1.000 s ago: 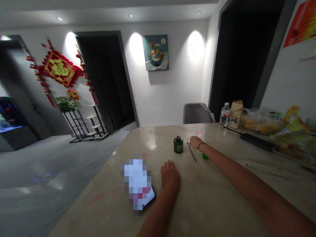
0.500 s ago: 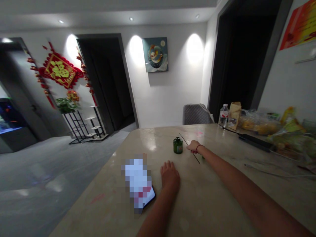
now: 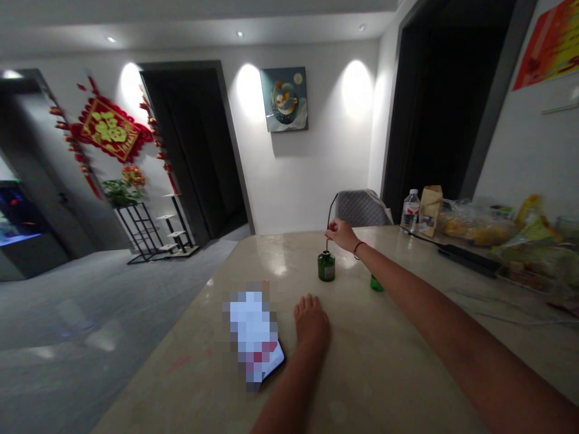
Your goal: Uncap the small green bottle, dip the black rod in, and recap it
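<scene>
My right hand [image 3: 341, 234] pinches a thin dark reed stick [image 3: 330, 209] between thumb and fingers. The stick stands nearly upright, its upper part bent to the right. Its lower end is at the mouth of a small green glass bottle [image 3: 326, 269] with a label on its front; how far inside it reaches I cannot tell. Palm down, my left hand [image 3: 312, 320] rests on the table nearer to me, fingers stretched out and holding nothing. A second green object [image 3: 376, 283], partly hidden by my right forearm, sits right of the bottle.
A phone [image 3: 274, 361], mostly blurred out, lies left of my left hand on the stone-like table [image 3: 199, 343]. Along the right side are a water bottle [image 3: 410, 212], a paper bag [image 3: 430, 211], a black power strip [image 3: 470, 260] and plastic bags [image 3: 479, 230]. A grey chair [image 3: 362, 208] stands behind.
The stick was slanted low beside the bottle; my right hand has raised it upright and moved left, over the bottle's mouth. My left hand has stayed in place.
</scene>
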`<action>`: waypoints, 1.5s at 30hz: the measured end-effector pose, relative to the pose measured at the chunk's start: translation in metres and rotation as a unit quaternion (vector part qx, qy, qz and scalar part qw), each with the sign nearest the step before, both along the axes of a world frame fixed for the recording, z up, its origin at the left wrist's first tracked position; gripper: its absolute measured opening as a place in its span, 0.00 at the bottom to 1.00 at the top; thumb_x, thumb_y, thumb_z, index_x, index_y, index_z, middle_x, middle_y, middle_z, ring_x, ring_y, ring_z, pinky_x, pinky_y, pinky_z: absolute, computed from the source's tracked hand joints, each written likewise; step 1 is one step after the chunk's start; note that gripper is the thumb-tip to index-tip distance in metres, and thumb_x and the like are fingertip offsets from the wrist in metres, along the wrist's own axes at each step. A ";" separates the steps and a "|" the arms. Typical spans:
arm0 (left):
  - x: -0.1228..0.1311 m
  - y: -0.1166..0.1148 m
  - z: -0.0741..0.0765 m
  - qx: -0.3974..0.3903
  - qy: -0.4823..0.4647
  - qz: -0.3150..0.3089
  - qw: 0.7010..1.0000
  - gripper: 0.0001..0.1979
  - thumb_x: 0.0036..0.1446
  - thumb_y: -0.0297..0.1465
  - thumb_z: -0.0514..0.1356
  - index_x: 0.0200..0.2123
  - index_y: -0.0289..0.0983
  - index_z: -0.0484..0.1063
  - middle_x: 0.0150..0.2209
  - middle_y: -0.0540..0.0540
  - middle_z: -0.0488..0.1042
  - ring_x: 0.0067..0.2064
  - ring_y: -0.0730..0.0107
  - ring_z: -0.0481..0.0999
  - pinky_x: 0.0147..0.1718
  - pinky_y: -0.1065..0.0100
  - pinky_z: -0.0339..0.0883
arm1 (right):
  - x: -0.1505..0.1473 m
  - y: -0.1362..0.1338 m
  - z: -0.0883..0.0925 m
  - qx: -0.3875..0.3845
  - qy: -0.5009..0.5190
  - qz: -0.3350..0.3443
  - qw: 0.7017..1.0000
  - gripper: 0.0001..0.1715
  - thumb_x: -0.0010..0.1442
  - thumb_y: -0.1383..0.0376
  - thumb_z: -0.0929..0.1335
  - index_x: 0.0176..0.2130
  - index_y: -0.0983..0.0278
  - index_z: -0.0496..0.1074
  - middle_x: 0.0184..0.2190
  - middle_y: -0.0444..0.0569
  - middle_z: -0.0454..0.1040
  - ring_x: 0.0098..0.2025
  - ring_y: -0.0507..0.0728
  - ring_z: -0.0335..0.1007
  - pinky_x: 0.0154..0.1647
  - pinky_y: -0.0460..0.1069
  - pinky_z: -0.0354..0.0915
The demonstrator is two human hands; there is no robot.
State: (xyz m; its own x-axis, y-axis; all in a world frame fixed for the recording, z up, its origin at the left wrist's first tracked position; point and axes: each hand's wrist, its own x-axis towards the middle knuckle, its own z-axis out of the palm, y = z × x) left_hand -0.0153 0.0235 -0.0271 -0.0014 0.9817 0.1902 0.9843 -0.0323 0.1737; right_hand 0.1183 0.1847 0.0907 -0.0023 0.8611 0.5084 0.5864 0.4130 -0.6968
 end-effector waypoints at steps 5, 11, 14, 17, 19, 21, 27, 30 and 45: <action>0.000 -0.001 0.000 -0.001 -0.003 0.003 1.000 0.22 0.54 0.28 0.45 0.54 0.34 0.58 0.57 0.41 0.57 0.58 0.59 0.53 0.55 0.58 0.46 | -0.001 -0.004 -0.017 -0.065 -0.092 -0.046 0.993 0.06 0.44 0.70 0.65 0.29 0.67 0.66 0.28 0.49 0.73 0.32 0.53 0.68 0.32 0.45 0.61; 0.001 -0.001 0.001 -0.007 -0.007 0.004 1.000 0.23 0.54 0.28 0.46 0.54 0.34 0.58 0.57 0.40 0.56 0.58 0.59 0.53 0.55 0.57 0.45 | 0.007 -0.008 -0.042 -0.155 -0.076 -0.002 0.985 0.11 0.44 0.67 0.68 0.32 0.68 0.69 0.29 0.51 0.74 0.33 0.54 0.70 0.32 0.45 0.63; 0.001 -0.001 0.002 -0.009 -0.005 0.003 1.000 0.23 0.54 0.28 0.45 0.54 0.33 0.58 0.57 0.40 0.56 0.58 0.59 0.53 0.55 0.57 0.46 | 0.006 -0.016 -0.065 -0.173 -0.039 0.073 0.982 0.24 0.41 0.66 0.71 0.40 0.68 0.66 0.33 0.49 0.74 0.33 0.52 0.70 0.32 0.44 0.65; 0.000 -0.001 0.003 -0.012 -0.003 0.000 1.000 0.23 0.54 0.28 0.45 0.54 0.33 0.58 0.57 0.40 0.56 0.58 0.59 0.53 0.55 0.58 0.45 | 0.003 -0.024 -0.089 -0.165 0.052 0.118 0.978 0.33 0.41 0.66 0.71 0.47 0.66 0.60 0.39 0.50 0.70 0.34 0.51 0.69 0.34 0.47 0.66; 0.000 -0.001 0.003 -0.010 -0.007 0.000 1.000 0.23 0.54 0.27 0.45 0.54 0.33 0.58 0.57 0.40 0.56 0.58 0.60 0.53 0.55 0.58 0.45 | 0.002 -0.028 -0.101 -0.152 0.076 0.099 0.980 0.35 0.41 0.64 0.71 0.48 0.64 0.58 0.40 0.51 0.68 0.34 0.51 0.68 0.34 0.48 0.66; 0.000 -0.002 0.004 -0.001 -0.023 0.006 1.000 0.23 0.54 0.30 0.45 0.54 0.32 0.56 0.57 0.39 0.57 0.58 0.60 0.53 0.55 0.59 0.44 | 0.001 -0.034 -0.107 -0.142 0.071 0.083 0.984 0.35 0.40 0.62 0.72 0.47 0.64 0.58 0.39 0.50 0.67 0.33 0.51 0.67 0.34 0.48 0.66; 0.000 -0.005 0.014 0.020 -0.112 0.030 0.993 0.33 0.50 0.39 0.52 0.57 0.28 0.49 0.56 0.37 0.58 0.56 0.61 0.57 0.54 0.65 0.46 | 0.000 -0.076 -0.103 -0.138 0.038 0.138 0.980 0.33 0.39 0.59 0.72 0.43 0.64 0.59 0.35 0.48 0.68 0.32 0.51 0.67 0.33 0.49 0.65; -0.001 -0.007 0.021 0.032 -0.163 0.003 0.986 0.33 0.48 0.38 0.55 0.56 0.35 0.50 0.52 0.41 0.64 0.52 0.63 0.63 0.50 0.67 0.51 | -0.001 -0.100 -0.100 -0.142 0.027 0.174 0.974 0.31 0.39 0.60 0.72 0.41 0.65 0.60 0.35 0.48 0.69 0.33 0.52 0.67 0.34 0.49 0.64; -0.011 -0.004 0.025 -0.017 -0.217 -0.121 0.969 0.25 0.45 0.38 0.58 0.49 0.46 0.62 0.45 0.52 0.71 0.48 0.65 0.67 0.54 0.61 0.47 | 0.019 -0.122 -0.085 -0.175 0.099 0.276 0.940 0.32 0.38 0.60 0.73 0.43 0.65 0.62 0.44 0.52 0.67 0.43 0.57 0.67 0.43 0.52 0.64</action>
State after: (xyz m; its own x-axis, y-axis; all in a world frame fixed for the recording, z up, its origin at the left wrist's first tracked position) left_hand -0.0264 0.0193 -0.0024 0.1560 0.9692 0.1906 0.7828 -0.2390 0.5746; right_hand 0.1374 0.0622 0.0060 -0.4340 0.8706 0.2317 0.1947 0.3417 -0.9194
